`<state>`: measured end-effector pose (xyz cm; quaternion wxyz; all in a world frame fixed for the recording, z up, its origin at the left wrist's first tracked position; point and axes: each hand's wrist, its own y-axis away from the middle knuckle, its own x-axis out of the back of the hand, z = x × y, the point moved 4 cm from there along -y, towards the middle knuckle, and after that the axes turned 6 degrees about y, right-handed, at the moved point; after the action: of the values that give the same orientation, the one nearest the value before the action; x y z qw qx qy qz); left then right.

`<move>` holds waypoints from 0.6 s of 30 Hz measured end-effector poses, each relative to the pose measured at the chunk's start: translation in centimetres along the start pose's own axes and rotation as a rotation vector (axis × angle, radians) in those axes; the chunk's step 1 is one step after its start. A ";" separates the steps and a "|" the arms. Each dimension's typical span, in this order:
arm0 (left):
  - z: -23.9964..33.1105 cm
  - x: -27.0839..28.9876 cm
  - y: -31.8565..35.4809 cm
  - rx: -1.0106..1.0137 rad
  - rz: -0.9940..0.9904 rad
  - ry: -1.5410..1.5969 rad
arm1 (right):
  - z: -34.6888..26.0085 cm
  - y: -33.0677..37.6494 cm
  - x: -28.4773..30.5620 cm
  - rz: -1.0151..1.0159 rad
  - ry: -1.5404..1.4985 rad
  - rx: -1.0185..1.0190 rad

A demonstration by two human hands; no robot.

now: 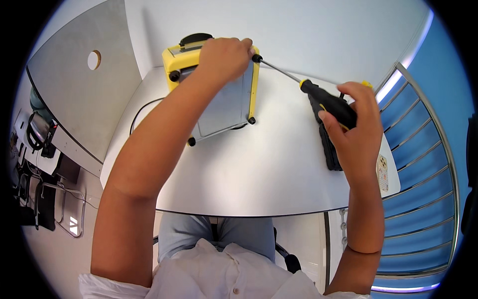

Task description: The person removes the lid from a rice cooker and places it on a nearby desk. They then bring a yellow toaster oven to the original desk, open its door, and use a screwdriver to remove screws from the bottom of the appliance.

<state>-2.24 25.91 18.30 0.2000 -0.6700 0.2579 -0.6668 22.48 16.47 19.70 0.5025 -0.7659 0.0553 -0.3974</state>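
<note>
As seen overturned, yellow-framed toaster, black-footed

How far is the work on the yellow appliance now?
Done: the yellow, grey-panelled appliance lies with black feet showing. In hand: left hand steadies it; right hand holds the black-and-yellow screwdriver, tip at its upper right corner. Left: the panel remains attached; other screws are too small to judge.

The person wears a white buttoned shirt with sleeves rolled up above the elbows; a small pale button sits on its front; light blue-grey trousers cover the thighs; both forearms are bare, no watch or rings showing.
</note>
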 end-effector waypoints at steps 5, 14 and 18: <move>0.1 0.3 0.4 0.003 -0.005 0.022 | -0.4 2.2 -1.4 0.381 -0.234 0.257; 0.7 0.8 1.1 -0.040 0.028 0.009 | -3.1 3.6 0.0 0.010 -0.051 -0.020; 0.6 0.6 1.1 -0.063 0.051 -0.016 | -3.7 2.6 0.4 -0.015 0.085 0.102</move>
<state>-1.70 24.64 18.07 0.1976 -0.6745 0.2942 -0.6477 21.11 12.32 18.47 0.5352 -0.7220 0.0505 -0.4356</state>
